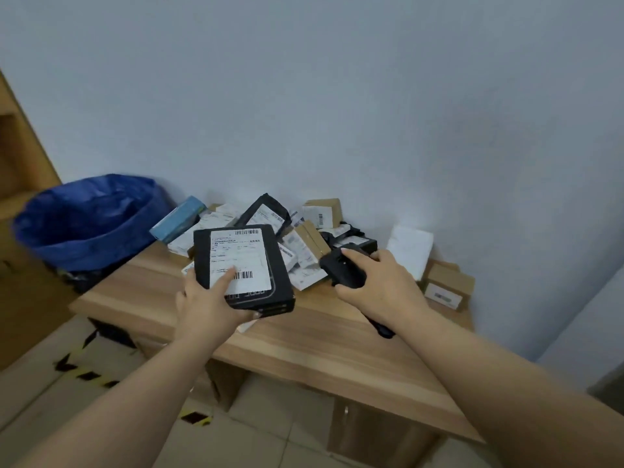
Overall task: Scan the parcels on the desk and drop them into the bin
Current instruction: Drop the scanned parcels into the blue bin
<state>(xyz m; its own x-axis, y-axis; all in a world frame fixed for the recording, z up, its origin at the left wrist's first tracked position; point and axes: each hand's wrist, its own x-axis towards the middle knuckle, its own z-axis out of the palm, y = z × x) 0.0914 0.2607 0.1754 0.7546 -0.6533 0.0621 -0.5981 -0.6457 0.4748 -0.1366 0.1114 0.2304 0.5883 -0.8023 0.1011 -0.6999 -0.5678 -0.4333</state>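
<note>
So the person's left hand [207, 304] has a flat black parcel [243, 266] lifted just above the near part of the wooden counter [304, 346], label side up. The thumb lies across the white shipping label [240, 261], right by the lower barcode, and the other fingers curl under the parcel's near edge, so it's a proper grip. The parcel is tilted a bit, far end higher.

The right hand [378, 282] is wrapped around a black handheld scanner [344, 270], fingers curled over the top of it. The scanner head points left, toward the parcel, and sits just beside the parcel's right edge without touching it. A dark bit of the handle pokes out below the wrist.

Behind both hands there's a messy pile of parcels [297, 231] on the back of the counter against the wall: black bags, white-labelled boxes, a few brown cardboard ones, and a light blue box [179, 219] on the left end. A white packet [410, 248] leans on the wall to the right, with a brown box [447, 285] near it at the counter's right end.

The bin [87, 221], lined with a blue bag, stands off the left end of the counter. Can't tell what's inside it. There's yellow-and-black tape [81, 369] on the tiled floor below.
</note>
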